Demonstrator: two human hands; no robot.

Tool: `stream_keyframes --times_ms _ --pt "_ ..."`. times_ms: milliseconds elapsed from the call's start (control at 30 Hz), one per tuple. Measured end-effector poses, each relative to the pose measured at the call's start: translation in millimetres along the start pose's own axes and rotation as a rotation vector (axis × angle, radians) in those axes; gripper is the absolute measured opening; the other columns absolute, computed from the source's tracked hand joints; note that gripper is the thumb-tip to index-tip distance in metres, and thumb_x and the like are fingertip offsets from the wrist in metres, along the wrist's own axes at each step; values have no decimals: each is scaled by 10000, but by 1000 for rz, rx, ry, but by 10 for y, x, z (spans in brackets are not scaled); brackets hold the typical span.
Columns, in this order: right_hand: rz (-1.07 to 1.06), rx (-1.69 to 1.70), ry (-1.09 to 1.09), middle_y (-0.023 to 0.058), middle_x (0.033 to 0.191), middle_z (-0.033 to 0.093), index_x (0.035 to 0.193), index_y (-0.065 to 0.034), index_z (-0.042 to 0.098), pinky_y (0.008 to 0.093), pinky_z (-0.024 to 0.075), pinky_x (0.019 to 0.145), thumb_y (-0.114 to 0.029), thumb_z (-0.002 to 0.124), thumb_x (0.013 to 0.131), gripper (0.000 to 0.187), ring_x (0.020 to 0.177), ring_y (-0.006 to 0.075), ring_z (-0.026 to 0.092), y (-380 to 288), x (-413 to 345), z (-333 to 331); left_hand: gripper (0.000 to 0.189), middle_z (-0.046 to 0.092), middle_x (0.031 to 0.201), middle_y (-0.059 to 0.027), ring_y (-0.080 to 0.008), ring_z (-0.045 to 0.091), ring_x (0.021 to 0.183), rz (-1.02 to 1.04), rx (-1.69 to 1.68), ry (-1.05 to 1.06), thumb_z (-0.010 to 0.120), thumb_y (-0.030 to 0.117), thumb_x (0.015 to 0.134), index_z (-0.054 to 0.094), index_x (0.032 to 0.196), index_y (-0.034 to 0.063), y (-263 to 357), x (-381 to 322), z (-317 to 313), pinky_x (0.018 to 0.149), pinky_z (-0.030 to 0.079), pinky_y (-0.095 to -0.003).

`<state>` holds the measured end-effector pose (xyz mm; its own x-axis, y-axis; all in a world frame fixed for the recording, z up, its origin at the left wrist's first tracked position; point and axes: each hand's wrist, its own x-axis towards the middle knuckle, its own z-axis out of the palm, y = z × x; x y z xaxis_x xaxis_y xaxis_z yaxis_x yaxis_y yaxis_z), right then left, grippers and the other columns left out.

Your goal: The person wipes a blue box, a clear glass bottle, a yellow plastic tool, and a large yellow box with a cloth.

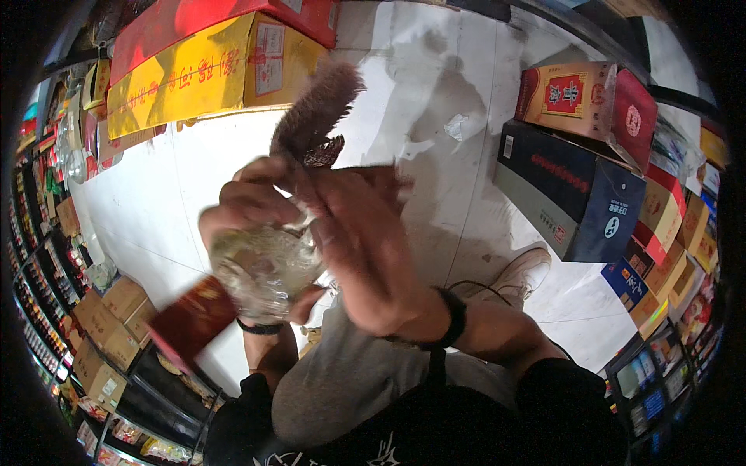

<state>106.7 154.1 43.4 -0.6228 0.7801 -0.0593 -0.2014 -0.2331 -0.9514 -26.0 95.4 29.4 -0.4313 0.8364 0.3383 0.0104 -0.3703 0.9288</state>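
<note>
My left hand (250,201) is curled around a clear, shiny bottle-like vessel (262,271), glass or plastic; blur hides its exact shape. Across it, close against the fingers of the left, lies my right hand (367,244), blurred by motion. From between the two hands a brown, fluffy duster (317,105) sticks up and away from me, and the right hand is closed about its lower end. The fingertips of the right hand are partly hidden. Beside my left wrist shows a dark red box (195,317), blurred; what supports it cannot be told.
A yellow carton (180,73) and a red carton (192,29) stand at the far left on the pale tiled floor (145,215). To the right are a dark blue box (571,189) and a brown-red box (568,96). Stocked shelves (41,279) line the left.
</note>
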Motion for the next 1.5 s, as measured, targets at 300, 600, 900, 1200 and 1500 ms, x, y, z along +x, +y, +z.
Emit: stream_keyframes --times_ms 300,600,900,1200,1500 --pt "-216 43 -13 217 1272 551 1308 0 553 517 347 1047 -284 473 999 428 1189 424 509 -194 -41 30 778 392 1537 -241 -408 458 1395 -156 213 348 740 349 849 317 1430 49 -83 41 480 1159 411 -534" --pt "-279 110 30 247 1288 593 1206 73 599 452 441 1047 -41 633 967 267 1207 317 588 -125 -71 -33 775 451 1473 -232 -377 501 1348 -319 210 88 772 232 813 346 1432 38 -278 -265 56 1124 445 -495" --pt "142 838 52 72 1102 598 1252 4 530 344 493 890 -135 608 1037 267 977 156 583 -456 3 -185 789 510 1409 -222 -346 544 1302 -483 166 -92 805 115 777 376 1433 27 -312 -624 -282 1089 479 -456" --pt "319 71 -346 114 1147 614 1326 -19 456 340 555 772 -168 720 958 477 908 176 675 -437 -434 -739 818 569 1345 -213 -316 587 1255 -463 269 -142 837 -2 741 405 1435 16 -571 -394 -233 1054 513 -417" --pt "718 -95 -454 120 1126 682 1264 -17 495 325 545 865 -106 631 1020 293 1034 175 683 -160 -1111 -1597 809 609 1268 -145 -258 604 1211 -463 399 -205 873 -67 635 465 1323 51 -787 -43 156 1041 511 -382"
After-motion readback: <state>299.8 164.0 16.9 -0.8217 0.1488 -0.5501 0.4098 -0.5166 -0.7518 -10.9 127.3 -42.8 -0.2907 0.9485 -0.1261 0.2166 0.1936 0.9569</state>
